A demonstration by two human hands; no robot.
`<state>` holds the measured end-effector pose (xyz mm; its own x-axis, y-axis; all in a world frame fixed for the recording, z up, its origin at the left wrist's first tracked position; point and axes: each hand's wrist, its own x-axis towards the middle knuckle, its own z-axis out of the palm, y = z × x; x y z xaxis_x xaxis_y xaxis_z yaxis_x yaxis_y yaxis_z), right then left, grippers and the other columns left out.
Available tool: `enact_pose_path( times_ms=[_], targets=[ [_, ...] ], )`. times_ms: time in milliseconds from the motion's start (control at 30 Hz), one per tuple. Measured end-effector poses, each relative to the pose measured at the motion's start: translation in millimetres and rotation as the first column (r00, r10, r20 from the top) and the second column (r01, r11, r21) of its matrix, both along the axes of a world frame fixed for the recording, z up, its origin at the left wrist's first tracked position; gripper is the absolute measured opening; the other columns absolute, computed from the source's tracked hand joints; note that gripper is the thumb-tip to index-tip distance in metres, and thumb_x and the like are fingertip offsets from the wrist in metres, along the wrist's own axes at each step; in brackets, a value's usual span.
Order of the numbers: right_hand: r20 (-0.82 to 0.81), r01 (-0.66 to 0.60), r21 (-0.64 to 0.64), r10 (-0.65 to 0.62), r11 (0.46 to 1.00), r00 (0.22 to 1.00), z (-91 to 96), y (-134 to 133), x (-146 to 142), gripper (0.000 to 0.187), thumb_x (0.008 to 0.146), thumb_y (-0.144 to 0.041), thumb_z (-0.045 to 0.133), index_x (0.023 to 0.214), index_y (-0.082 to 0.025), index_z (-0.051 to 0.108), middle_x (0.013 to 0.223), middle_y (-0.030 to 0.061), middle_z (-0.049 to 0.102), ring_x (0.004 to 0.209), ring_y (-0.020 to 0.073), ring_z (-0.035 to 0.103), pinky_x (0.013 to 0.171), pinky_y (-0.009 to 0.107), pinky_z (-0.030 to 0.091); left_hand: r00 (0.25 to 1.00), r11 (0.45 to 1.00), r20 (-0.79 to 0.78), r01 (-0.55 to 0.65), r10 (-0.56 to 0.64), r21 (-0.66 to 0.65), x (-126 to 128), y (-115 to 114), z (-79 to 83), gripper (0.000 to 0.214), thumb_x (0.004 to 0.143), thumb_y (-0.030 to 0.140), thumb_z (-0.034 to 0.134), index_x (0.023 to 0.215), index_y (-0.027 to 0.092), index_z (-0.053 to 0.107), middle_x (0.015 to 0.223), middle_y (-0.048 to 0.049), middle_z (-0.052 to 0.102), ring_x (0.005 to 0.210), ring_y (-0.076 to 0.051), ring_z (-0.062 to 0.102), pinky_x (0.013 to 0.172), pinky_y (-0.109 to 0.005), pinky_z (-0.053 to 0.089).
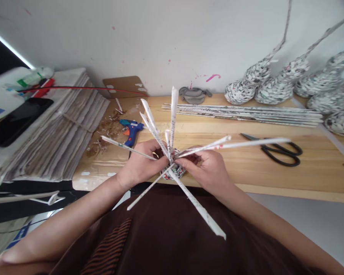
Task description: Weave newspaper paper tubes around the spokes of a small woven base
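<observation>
A small round piece woven from rolled newspaper sits between my hands at the table's front edge, close to my body. Several rolled paper tubes fan out from its top in all directions. My left hand is closed around the left side, its thumb pressed at the spot where the tubes meet. From the other side, my right hand pinches a paper tube close to that crossing, thumb against forefinger. The fingers' undersides and most of the woven body are hidden behind the hands and tubes.
Black-handled scissors lie on the right of the wooden table. Behind are a row of loose paper tubes, a grey cloth item and woven bulb-shaped pieces. Left are a blue glue gun and stacked paper with a phone.
</observation>
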<state>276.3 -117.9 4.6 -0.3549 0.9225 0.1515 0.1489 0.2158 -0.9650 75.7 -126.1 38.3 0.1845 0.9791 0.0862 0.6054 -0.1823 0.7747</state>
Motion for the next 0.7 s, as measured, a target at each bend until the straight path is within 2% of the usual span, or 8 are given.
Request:
enact_pose_path(
  times_ms=[100,233,433,567,700],
  targets=[
    [-0.046,0.021,0.002,-0.021,1.0,0.999,0.3,-1.0,-4.2,0.014,0.084,-0.031,0.077,0.092,-0.019,0.076,0.084,0.0028,0.077,0.071,0.0151,0.07,0.065,0.026,0.055,1.0,1.0,0.015,0.004,-0.004,0.015,2.7,0.3,3.3,0.008,0.082,0.022,0.069,0.081,0.015,0.073,0.076,-0.0022,0.075,0.069,-0.015,0.069,0.064,-0.024,0.054],
    [-0.016,0.059,0.058,-0.058,0.997,0.998,0.6,-3.9,-9.9,0.009,0.087,-0.027,0.071,0.086,-0.018,0.071,0.077,0.0019,0.074,0.063,0.0131,0.065,0.06,0.025,0.052,0.999,0.998,0.037,-0.009,0.007,0.055,3.7,0.9,0.1,0.006,0.08,0.018,0.068,0.082,0.016,0.073,0.076,-0.0018,0.075,0.069,-0.015,0.069,0.064,-0.024,0.054],
    [-0.17,0.055,-0.157,-0.081,0.986,0.982,-4.7,-3.1,-12.0,0.013,0.089,-0.03,0.065,0.089,-0.017,0.066,0.081,0.0058,0.073,0.072,0.0179,0.071,0.064,0.029,0.057,0.993,0.999,0.113,-0.012,0.016,-0.031,0.3,-0.5,-7.0,0.014,0.083,0.015,0.062,0.09,0.014,0.074,0.085,-0.0048,0.076,0.071,-0.015,0.069,0.066,-0.025,0.057],
    [-0.164,0.062,-0.193,-0.094,0.979,0.982,-3.7,0.6,-11.1,0.013,0.084,-0.03,0.068,0.081,-0.018,0.065,0.073,0.0033,0.07,0.066,0.0169,0.068,0.058,0.028,0.055,0.992,1.0,0.129,0.0,-0.001,0.01,-2.0,0.4,-6.7,0.011,0.083,0.015,0.063,0.086,0.015,0.074,0.08,-0.0024,0.076,0.072,-0.015,0.07,0.068,-0.025,0.057],
    [-0.185,0.067,-0.323,-0.133,0.944,0.974,-4.1,3.2,-12.8,0.019,0.082,-0.036,0.072,0.081,-0.018,0.064,0.069,0.0022,0.071,0.06,0.0154,0.066,0.054,0.026,0.053,0.987,0.996,0.135,0.082,-0.087,0.039,-5.0,3.3,-4.6,0.011,0.087,0.018,0.063,0.087,0.017,0.073,0.078,-0.0014,0.074,0.073,-0.014,0.07,0.07,-0.024,0.057]
  ],
)
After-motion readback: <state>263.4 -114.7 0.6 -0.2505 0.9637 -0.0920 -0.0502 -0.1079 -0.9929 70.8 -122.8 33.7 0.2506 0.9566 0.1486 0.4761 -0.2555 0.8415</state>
